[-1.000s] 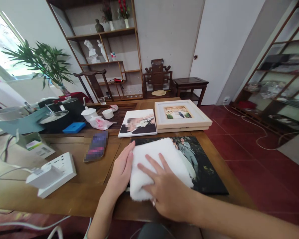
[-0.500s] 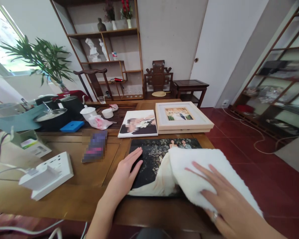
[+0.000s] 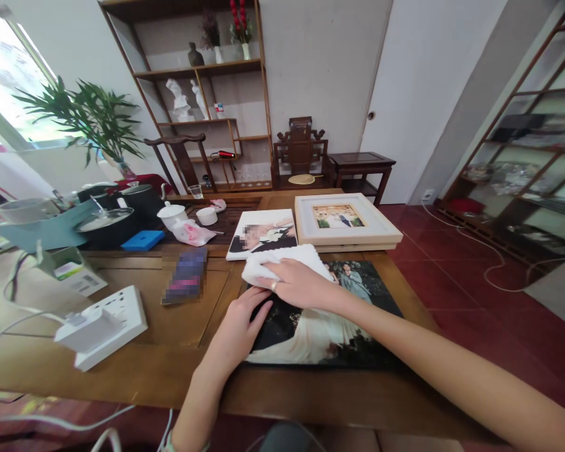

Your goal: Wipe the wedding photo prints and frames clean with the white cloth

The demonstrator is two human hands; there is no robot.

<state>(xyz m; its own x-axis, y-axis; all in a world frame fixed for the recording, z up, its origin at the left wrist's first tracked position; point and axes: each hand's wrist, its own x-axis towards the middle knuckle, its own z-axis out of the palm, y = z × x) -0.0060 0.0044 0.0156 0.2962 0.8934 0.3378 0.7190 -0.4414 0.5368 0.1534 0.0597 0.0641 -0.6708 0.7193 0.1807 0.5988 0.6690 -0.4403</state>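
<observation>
A dark photo print (image 3: 311,326) of a couple lies flat on the wooden table (image 3: 136,370) in front of me. My right hand (image 3: 296,282) presses a folded white cloth (image 3: 282,258) onto the print's far left corner, fingers closed over the cloth. My left hand (image 3: 240,326) lies flat with fingers stretched out on the print's left edge and holds it down.
Beyond the print lie a smaller white-bordered photo (image 3: 263,233) and a light wooden framed picture (image 3: 346,220). To the left are a phone (image 3: 186,282), a white power strip (image 3: 103,326) with cables, a blue box (image 3: 142,240), pots and cups. Red floor lies to the right.
My right hand has carried the cloth from the print's near left, across to its near right, then up to its far left corner. The left hand stayed on the left edge.
</observation>
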